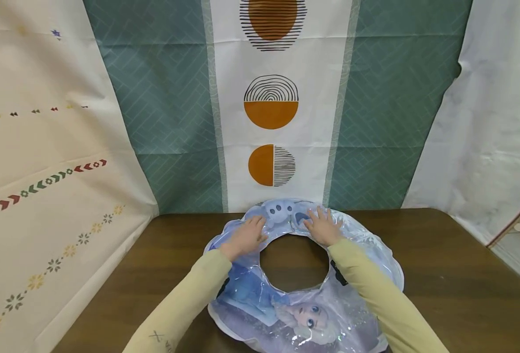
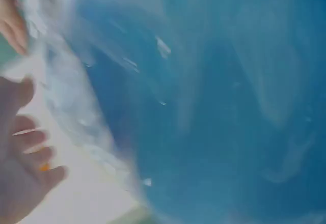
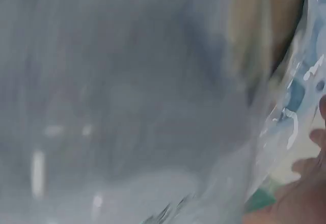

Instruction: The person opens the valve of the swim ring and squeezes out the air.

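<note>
A transparent swim ring (image 1: 361, 235) with a blue and lilac cartoon print lies on the table, its round hole in the middle. On the far left part of the ring, my left hand (image 1: 247, 239) rests with fingers pointing forward. My right hand (image 1: 323, 228) lies on the far right part, its fingers spread. Blue plastic of the swim ring (image 2: 204, 107) fills most of the left wrist view, with the left hand (image 2: 20, 158) at its left edge. Greyish plastic of the ring (image 3: 127, 96) dominates the right wrist view, the right hand (image 3: 300, 193) at lower right.
A dark brown wooden table (image 1: 445, 274) carries the ring. Behind it hangs a green and white cloth (image 1: 167, 98) with orange and black circles. Cream patterned fabric (image 1: 35, 147) hangs along the left side, pale marbled fabric (image 1: 498, 127) along the right.
</note>
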The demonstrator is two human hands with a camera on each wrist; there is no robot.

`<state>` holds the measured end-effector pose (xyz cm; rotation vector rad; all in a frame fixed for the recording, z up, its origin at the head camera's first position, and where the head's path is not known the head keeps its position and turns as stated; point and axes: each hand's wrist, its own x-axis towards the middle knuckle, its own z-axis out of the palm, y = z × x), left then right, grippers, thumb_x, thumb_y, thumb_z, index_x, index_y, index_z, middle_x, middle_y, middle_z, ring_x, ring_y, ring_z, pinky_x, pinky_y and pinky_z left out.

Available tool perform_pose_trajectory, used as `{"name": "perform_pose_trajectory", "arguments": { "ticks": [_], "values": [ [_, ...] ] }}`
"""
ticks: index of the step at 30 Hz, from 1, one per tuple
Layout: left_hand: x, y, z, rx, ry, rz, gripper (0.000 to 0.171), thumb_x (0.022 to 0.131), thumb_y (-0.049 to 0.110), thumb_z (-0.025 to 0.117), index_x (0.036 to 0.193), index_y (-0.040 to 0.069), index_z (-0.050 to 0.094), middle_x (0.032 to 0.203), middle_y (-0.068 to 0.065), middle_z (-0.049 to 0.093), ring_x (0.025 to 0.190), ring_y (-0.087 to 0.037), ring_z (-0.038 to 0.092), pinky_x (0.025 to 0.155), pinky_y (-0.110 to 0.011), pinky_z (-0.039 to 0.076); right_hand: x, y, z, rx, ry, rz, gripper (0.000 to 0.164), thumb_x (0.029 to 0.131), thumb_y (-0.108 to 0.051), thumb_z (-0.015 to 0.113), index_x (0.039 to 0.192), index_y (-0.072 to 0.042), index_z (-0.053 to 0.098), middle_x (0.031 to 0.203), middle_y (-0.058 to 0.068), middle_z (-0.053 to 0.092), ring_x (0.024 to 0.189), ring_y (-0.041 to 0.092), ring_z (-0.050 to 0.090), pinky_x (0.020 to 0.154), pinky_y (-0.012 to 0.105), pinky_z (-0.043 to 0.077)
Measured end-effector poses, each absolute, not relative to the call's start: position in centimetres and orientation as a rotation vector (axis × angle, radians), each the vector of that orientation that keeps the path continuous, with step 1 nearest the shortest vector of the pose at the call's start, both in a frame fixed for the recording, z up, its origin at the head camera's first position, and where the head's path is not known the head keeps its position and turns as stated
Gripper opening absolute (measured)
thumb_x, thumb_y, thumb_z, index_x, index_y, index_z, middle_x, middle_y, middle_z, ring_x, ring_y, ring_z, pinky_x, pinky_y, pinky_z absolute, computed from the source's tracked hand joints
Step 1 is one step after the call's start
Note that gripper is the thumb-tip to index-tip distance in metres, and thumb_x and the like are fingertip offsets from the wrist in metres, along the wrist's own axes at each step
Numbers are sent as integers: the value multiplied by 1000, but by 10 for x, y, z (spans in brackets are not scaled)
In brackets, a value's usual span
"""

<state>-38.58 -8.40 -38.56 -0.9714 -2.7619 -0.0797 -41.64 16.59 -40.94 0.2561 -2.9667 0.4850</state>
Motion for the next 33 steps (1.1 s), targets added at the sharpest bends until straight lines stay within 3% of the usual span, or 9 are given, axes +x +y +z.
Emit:
{"name": "perform_pose_trajectory", "arguments": {
  "ticks": [4,8,12,16,23,27,33],
  "values": [
    [-409,-94,-402,-799,-2752,-154,52,94,16,50,136,-7,31,139,-19,30,126,-36,27,97,-49,25,-415,181,-409,150,-2988,475,56,97,-40,36,144,-12,24,145,24,10,127,49,-6,81,75,3],
    [-428,-103,-427,-678,-2933,-236,66,96,41,39,146,10,11,149,-8,8,132,-34,7,96,-59,12,-408,190,-412,84,-3102,504,64,94,-46,37,145,-12,18,146,23,3,124,51,-11,79,75,-1],
    [-429,-104,-428,-546,-3189,-212,68,91,55,35,147,25,9,150,-4,5,133,-32,-1,90,-68,4,-403,193,-413,73,-3220,574,67,92,-50,37,145,-13,19,147,21,2,124,52,-9,80,75,-2],
    [-419,-100,-413,-461,-3334,-210,67,90,52,42,146,23,19,148,-7,13,132,-35,5,90,-67,6,-402,196,-412,68,-3305,582,68,91,-52,34,145,-15,19,147,19,3,126,51,-7,81,74,-2],
    [-438,-113,-430,-442,-3395,-190,81,81,69,38,146,31,11,150,-3,5,132,-36,4,91,-65,-1,-401,201,-410,104,-3321,604,77,89,-55,37,145,-8,13,146,21,5,126,49,-6,84,72,-1],
    [-446,-121,-441,-403,-3365,-188,92,74,75,40,147,25,14,149,-9,8,132,-35,6,89,-68,1,-398,203,-412,87,-3275,648,86,86,-58,42,144,-3,11,146,21,5,128,46,-5,89,68,0],
    [-420,-106,-414,-421,-3317,-171,88,80,64,49,145,13,19,147,-16,10,131,-37,10,94,-62,10,-395,210,-420,44,-3254,641,88,85,-61,41,145,-4,12,146,22,3,129,43,-6,90,66,-5]
  ]
}}
